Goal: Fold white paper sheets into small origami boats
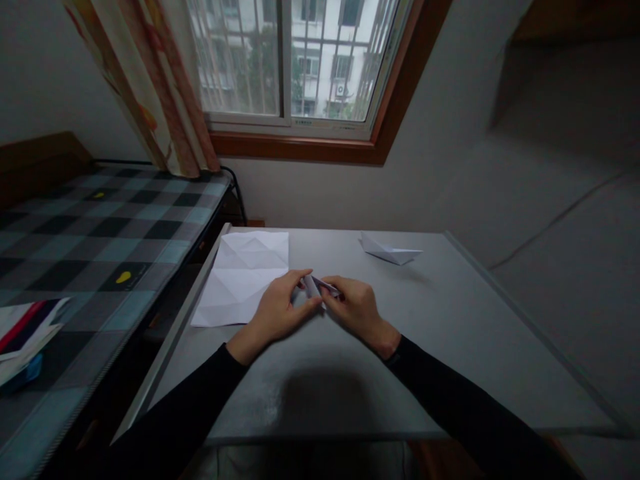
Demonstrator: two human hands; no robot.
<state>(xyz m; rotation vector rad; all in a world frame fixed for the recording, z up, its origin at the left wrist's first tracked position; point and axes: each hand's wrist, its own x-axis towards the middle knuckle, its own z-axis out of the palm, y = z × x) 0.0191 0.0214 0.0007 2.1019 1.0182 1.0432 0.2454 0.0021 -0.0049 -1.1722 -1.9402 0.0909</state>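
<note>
Between my two hands is a small folded piece of white paper [313, 287], held just above the table. My left hand [281, 303] pinches its left side with thumb and fingers. On the other side, my right hand [356, 305] is closed around the right part, and its fingers hide much of the folds. A creased white sheet of paper [240, 283] lies flat to the left, partly behind my left hand. Farther back on the right rests a folded white paper boat [391, 252].
The light grey table [450, 360] has raised edges at its sides. Left of it stands a bed with a checked cover [150, 220], with papers [30, 333] on it. A window [300, 67] and a curtain [165, 93] are beyond the table.
</note>
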